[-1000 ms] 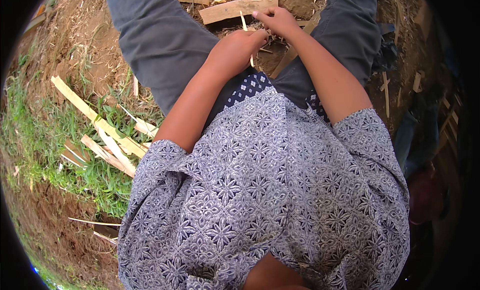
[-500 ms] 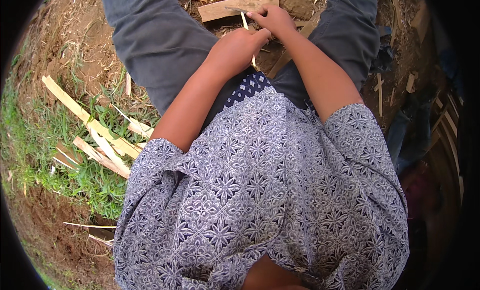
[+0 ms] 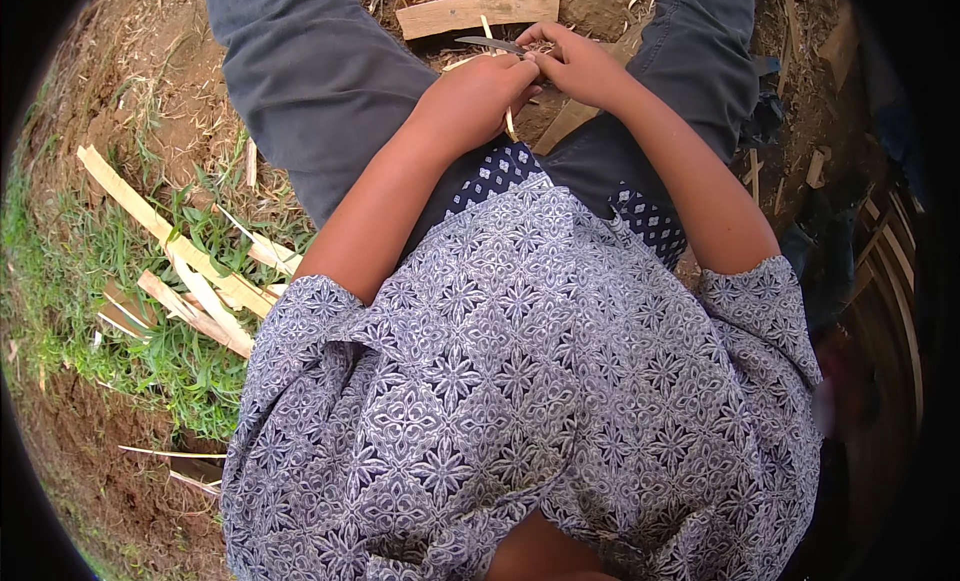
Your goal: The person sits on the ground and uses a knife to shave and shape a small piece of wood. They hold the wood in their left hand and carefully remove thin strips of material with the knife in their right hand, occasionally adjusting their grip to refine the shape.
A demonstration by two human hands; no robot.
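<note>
Between my knees, my left hand (image 3: 474, 99) is closed round a thin pale strip of wood (image 3: 487, 27). One end of the strip sticks out beyond my fingers, and the other comes out below the hand toward my waist. My right hand (image 3: 580, 66) grips a knife, its handle mostly hidden in the fingers. The dark knife blade (image 3: 487, 43) points left and crosses the strip just beyond my left hand. Both hands are close together, with the right fingers beside the left thumb.
A flat, slightly curved wooden board (image 3: 478, 13) lies on the dirt beyond my hands. Several long split pieces of wood (image 3: 165, 231) rest on the grass at my left. Shavings litter the soil, and more slats (image 3: 905, 271) lie in shadow at the right.
My right hand has drawn nearer to me with the knife, its blade sliding along the strip to beside my left hand. The right elbow has swung outward; the left hand has barely moved.
</note>
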